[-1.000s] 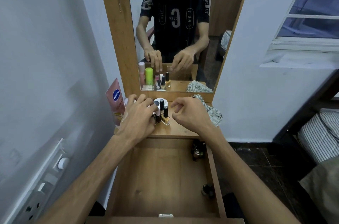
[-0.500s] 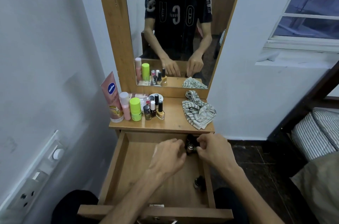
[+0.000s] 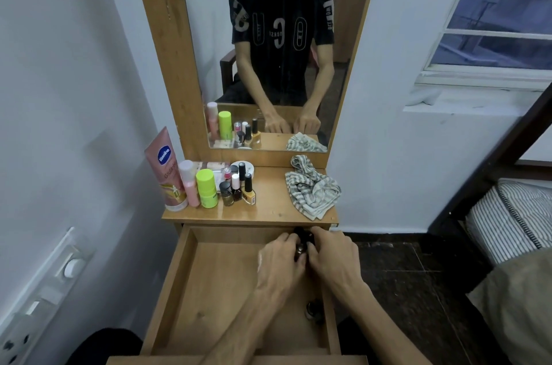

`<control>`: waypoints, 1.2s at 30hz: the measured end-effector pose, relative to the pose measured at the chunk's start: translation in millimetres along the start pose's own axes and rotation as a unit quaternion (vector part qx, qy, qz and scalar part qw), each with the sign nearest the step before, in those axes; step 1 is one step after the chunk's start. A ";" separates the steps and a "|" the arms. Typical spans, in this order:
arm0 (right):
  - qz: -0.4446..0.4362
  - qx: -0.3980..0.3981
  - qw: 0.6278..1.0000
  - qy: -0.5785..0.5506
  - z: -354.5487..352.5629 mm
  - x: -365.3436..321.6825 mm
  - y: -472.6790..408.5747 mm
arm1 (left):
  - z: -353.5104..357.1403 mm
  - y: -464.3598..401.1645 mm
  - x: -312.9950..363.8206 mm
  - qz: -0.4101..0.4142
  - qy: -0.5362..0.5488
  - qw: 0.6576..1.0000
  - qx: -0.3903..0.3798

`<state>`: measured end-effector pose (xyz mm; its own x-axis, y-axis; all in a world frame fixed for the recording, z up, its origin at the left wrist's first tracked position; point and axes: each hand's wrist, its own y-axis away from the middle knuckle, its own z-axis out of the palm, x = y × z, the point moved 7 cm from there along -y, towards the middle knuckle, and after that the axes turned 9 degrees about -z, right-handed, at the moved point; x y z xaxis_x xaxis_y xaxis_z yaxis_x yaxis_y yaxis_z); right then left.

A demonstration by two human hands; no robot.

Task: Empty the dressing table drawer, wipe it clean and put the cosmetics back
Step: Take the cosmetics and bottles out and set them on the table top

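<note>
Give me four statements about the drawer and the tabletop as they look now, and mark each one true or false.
1. Both hands, left hand and right hand, meet on small dark bottles at the drawer's far right corner. True.
2. The striped cloth lies inside the drawer. False: it lies on the tabletop.
3. A dark bottle sits apart by the drawer's right wall. True.
4. The green-capped bottle stands in the drawer. False: it stands on the tabletop.

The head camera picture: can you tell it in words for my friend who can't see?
Both hands, left hand and right hand, close on small dark bottles in the open wooden drawer's far right corner. Another small bottle lies nearer. Cosmetics and a striped cloth sit on the tabletop.
</note>
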<state>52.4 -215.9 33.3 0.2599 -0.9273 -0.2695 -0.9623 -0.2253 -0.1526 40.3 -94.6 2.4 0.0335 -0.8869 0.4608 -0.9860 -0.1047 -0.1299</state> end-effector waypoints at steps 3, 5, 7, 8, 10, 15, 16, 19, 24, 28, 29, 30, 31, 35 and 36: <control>0.003 0.003 1.000 0.000 2.5 3.6 -2.9 | 2.2 -0.9 -0.7 -0.002 0.006 1.000 0.003; 0.005 0.006 1.000 -0.006 2.6 5.4 -4.5 | 2.9 -0.9 -1.7 0.002 0.011 1.000 0.004; 0.008 0.007 1.000 -0.016 2.1 6.2 -4.5 | 1.7 0.3 -3.3 0.003 0.015 1.000 0.004; 0.011 0.006 1.000 -0.022 1.6 6.9 -4.0 | 1.5 1.0 -4.3 0.005 0.017 1.000 0.003; 0.013 0.006 0.999 -0.036 -0.5 7.4 -1.9 | -0.2 3.8 -6.5 0.012 0.025 1.000 0.008; 0.011 0.019 0.996 -0.089 -15.0 4.3 8.0 | -24.9 16.8 -20.0 0.024 0.059 0.997 0.042; 0.007 0.026 0.994 -0.106 -20.3 1.8 9.4 | -35.4 18.7 -25.0 0.021 0.072 0.996 0.055; -0.023 0.050 0.985 -0.162 -40.0 -14.9 7.2 | -75.7 21.5 -39.8 0.027 0.107 0.989 0.099; -0.105 0.067 0.967 -0.224 -65.1 -61.7 -25.6 | -140.8 6.4 -56.9 0.050 0.122 0.981 0.142; -0.131 0.084 0.963 -0.218 -67.7 -94.1 -56.2 | -164.7 -16.5 -65.8 0.052 0.115 0.983 0.136; -0.136 0.082 0.964 -0.214 -66.3 -101.2 -62.3 | -166.2 -22.0 -69.0 0.050 0.106 0.985 0.129; -0.141 0.076 0.965 -0.209 -64.7 -107.8 -67.7 | -166.5 -27.0 -72.6 0.048 0.095 0.987 0.121; -0.145 0.068 0.966 -0.203 -62.7 -112.8 -72.2 | -165.2 -31.2 -75.1 0.047 0.085 0.989 0.112; -0.154 0.042 0.972 -0.174 -61.7 -126.5 -87.7 | -163.0 -43.1 -78.4 0.057 0.042 0.994 0.087; -0.158 0.038 0.973 -0.164 -62.3 -129.1 -91.1 | -163.4 -45.1 -78.1 0.062 0.030 0.994 0.089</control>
<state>101.4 -94.2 141.2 0.5664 -0.6671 -0.4839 -0.8241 -0.4501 -0.3440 55.4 52.9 115.7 -0.1014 -0.8706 0.4815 -0.9371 -0.0790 -0.3400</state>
